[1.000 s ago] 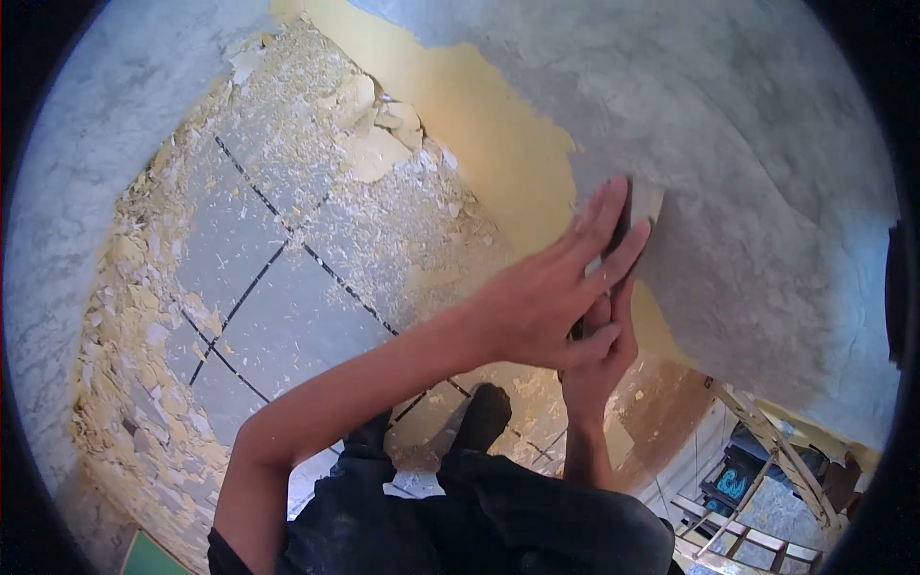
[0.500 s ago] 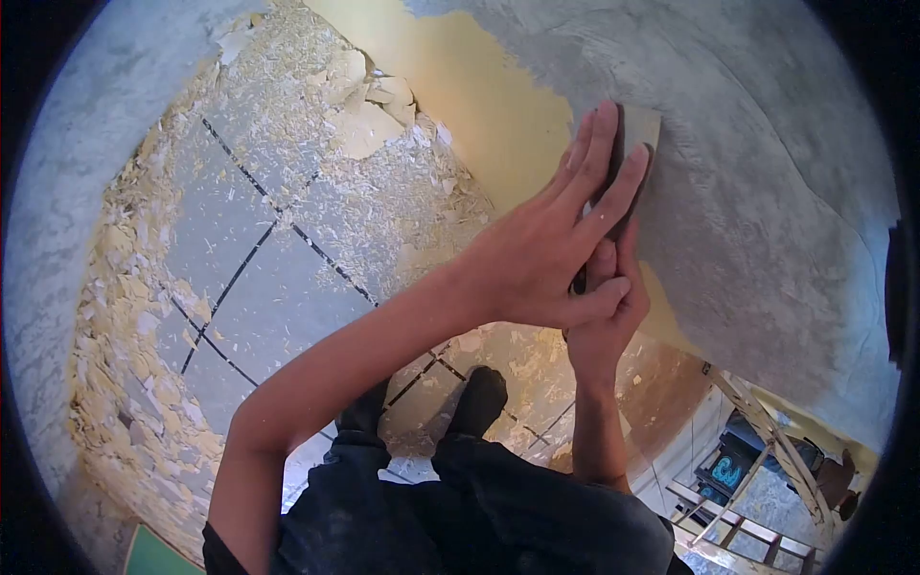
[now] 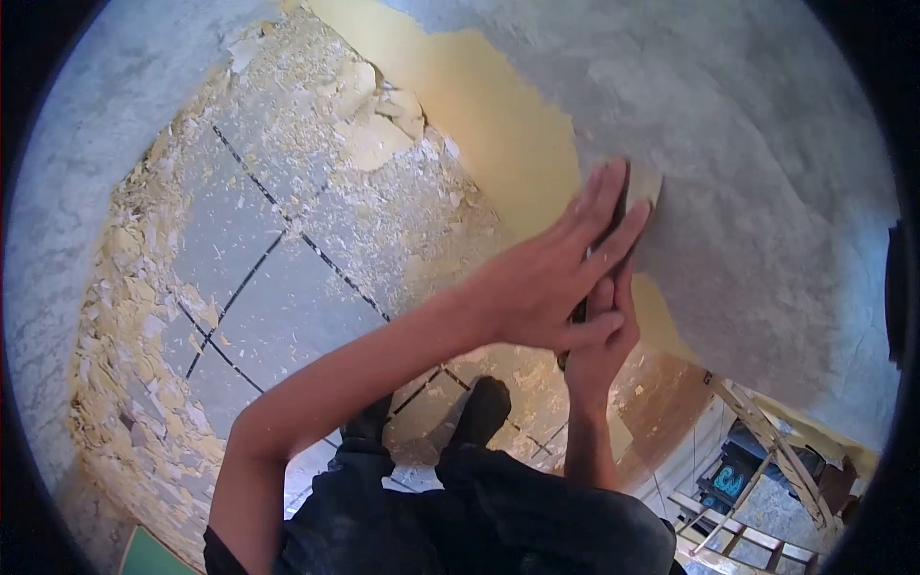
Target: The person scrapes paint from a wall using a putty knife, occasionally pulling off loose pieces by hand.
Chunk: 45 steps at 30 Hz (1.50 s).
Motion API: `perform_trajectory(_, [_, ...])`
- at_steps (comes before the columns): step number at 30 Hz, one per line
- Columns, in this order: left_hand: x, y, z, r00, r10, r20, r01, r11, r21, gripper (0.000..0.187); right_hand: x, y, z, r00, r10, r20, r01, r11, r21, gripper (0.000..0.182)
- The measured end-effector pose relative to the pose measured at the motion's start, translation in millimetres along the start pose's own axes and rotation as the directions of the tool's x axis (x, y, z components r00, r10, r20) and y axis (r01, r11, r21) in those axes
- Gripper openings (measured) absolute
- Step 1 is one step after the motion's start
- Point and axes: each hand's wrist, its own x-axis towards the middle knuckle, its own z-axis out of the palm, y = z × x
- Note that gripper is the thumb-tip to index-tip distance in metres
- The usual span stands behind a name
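My right hand (image 3: 604,350) is wrapped around the handle of a paint scraper, low against the wall. My left hand (image 3: 546,273) lies over the tool from the left, its fingers extended along the blade and its thumb across my right fingers. The pale tip of the scraper (image 3: 646,184) shows beyond my left fingertips, at the wall; most of the handle is hidden by both hands. Bare grey wall (image 3: 757,220) spreads to the right. Left of the blade a strip of yellow paint (image 3: 522,125) still covers the wall, with a ragged edge against the grey.
Paint flakes (image 3: 134,383) and fine shavings litter the tiled floor (image 3: 278,307), with larger peeled pieces (image 3: 379,125) by the wall's foot. My feet (image 3: 482,410) stand close below. A wooden ladder (image 3: 781,460) and a dark box (image 3: 733,471) are at lower right, a green panel (image 3: 153,554) at lower left.
Both hands and the scraper have slid down the frame, toward my body, along the grey wall. The grip looks the same. The view has shifted slightly.
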Motion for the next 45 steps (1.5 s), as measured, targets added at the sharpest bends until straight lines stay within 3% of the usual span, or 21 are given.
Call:
perform_trajectory(4, [1.1, -0.6, -3.2, 0.998, -0.056, -0.038, 0.057, 0.998, 0.028, 0.096, 3.4, -9.3, 3.6, 0.998, 0.032, 0.060, -0.023, 0.988, -0.153, 0.051])
perform_trajectory(6, [-2.7, -0.7, -2.3, 0.999, 0.003, 0.044, -0.002, 1.000, -0.010, 0.095, -5.9, -7.8, 12.5, 0.997, -0.004, -0.076, 0.009, 0.998, 0.069, 0.049])
perform_trajectory(7, [-0.9, -2.6, -3.4, 0.999, 0.009, 0.041, -0.009, 1.000, 0.003, 0.095, -1.1, -2.2, 12.1, 0.997, -0.015, -0.072, 0.021, 0.997, 0.077, 0.049])
perform_trajectory(9, [-0.5, 0.7, 0.0, 1.000, 0.000, 0.028, 0.000, 1.000, 0.017, 0.096, 2.4, 6.6, 5.0, 0.990, -0.128, -0.057, 0.120, 0.985, -0.127, 0.049])
perform_trajectory(12, [1.5, -1.9, -10.0, 0.998, -0.064, 0.027, 0.063, 0.998, 0.021, 0.097, 6.5, -7.2, 9.2, 0.999, -0.043, 0.010, 0.044, 0.993, -0.107, 0.049])
perform_trajectory(13, [-0.3, -2.3, -8.1, 0.998, -0.059, 0.027, 0.058, 0.998, 0.023, 0.097, 0.7, -7.9, 7.6, 0.997, 0.080, 0.024, -0.080, 0.997, 0.002, 0.049])
perform_trajectory(16, [-1.9, -7.1, -6.8, 0.997, -0.021, 0.073, 0.018, 0.999, 0.043, 0.097, -1.8, 1.2, 16.0, 0.997, 0.046, -0.066, -0.039, 0.993, 0.114, 0.048])
perform_trajectory(17, [-1.3, -9.8, -3.9, 1.000, -0.012, 0.027, 0.011, 0.999, 0.045, 0.097, 2.9, 4.1, 14.9, 0.997, 0.049, -0.066, -0.041, 0.992, 0.117, 0.048])
perform_trajectory(19, [-6.1, -8.4, 0.0, 1.000, -0.028, -0.008, 0.028, 0.999, 0.023, 0.096, 9.0, 7.2, 11.2, 0.999, -0.029, -0.015, 0.028, 0.998, -0.047, 0.048])
perform_trajectory(23, [-7.2, -5.6, -3.4, 0.999, -0.024, 0.027, 0.023, 0.999, 0.045, 0.097, 0.5, -4.3, 16.3, 0.999, 0.036, 0.033, -0.038, 0.997, 0.062, 0.048])
perform_trajectory(25, [0.2, -9.2, -9.0, 0.998, 0.010, 0.061, -0.013, 0.998, 0.056, 0.097, 0.6, -8.2, 22.7, 0.995, -0.049, -0.090, 0.051, 0.998, 0.022, 0.048])
perform_trajectory(26, [2.2, -14.0, -8.3, 1.000, 0.004, 0.001, -0.004, 0.998, 0.067, 0.097, 5.6, -4.8, 22.4, 0.995, -0.041, -0.094, 0.043, 0.999, 0.019, 0.048])
perform_trajectory(27, [0.4, -15.2, -4.4, 0.998, -0.010, -0.058, 0.014, 0.997, 0.069, 0.097, 13.9, 1.0, 21.1, 0.998, -0.045, -0.043, 0.044, 0.999, -0.017, 0.048])
perform_trajectory(29, [-1.2, -12.2, -12.1, 0.999, -0.026, -0.026, 0.028, 0.996, 0.080, 0.098, 13.1, 2.2, 17.1, 0.998, -0.054, 0.018, 0.055, 0.997, -0.056, 0.048])
perform_trajectory(31, [0.4, -11.6, -17.9, 1.000, -0.023, 0.010, 0.022, 0.993, 0.120, 0.099, 1.9, -6.3, 17.3, 0.994, 0.102, 0.034, -0.102, 0.995, -0.011, 0.049])
perform_trajectory(34, [2.7, -12.4, -16.6, 0.997, -0.017, 0.075, 0.013, 0.998, 0.054, 0.098, 11.8, 1.7, 21.3, 0.997, -0.073, -0.024, 0.073, 0.997, -0.028, 0.049])
perform_trajectory(36, [5.6, -21.1, -14.8, 0.995, 0.001, -0.095, 0.007, 0.997, 0.075, 0.098, 14.6, -1.8, 21.0, 1.000, 0.016, 0.018, -0.015, 0.998, -0.055, 0.049])
perform_trajectory(37, [4.3, -20.3, -12.9, 0.995, 0.003, -0.100, 0.004, 0.997, 0.073, 0.098, 20.4, -4.9, 22.1, 0.996, 0.065, 0.068, -0.061, 0.996, -0.070, 0.049])
perform_trajectory(43, [-3.5, -13.5, -4.8, 0.998, -0.022, 0.064, 0.020, 0.999, 0.038, 0.100, 10.7, -3.9, 29.0, 0.995, -0.085, -0.054, 0.088, 0.994, 0.062, 0.048])
perform_trajectory(45, [5.4, -19.3, -17.9, 0.997, -0.017, -0.072, 0.022, 0.997, 0.071, 0.099, 13.0, 1.2, 22.5, 0.999, -0.044, -0.010, 0.044, 0.999, -0.023, 0.048])
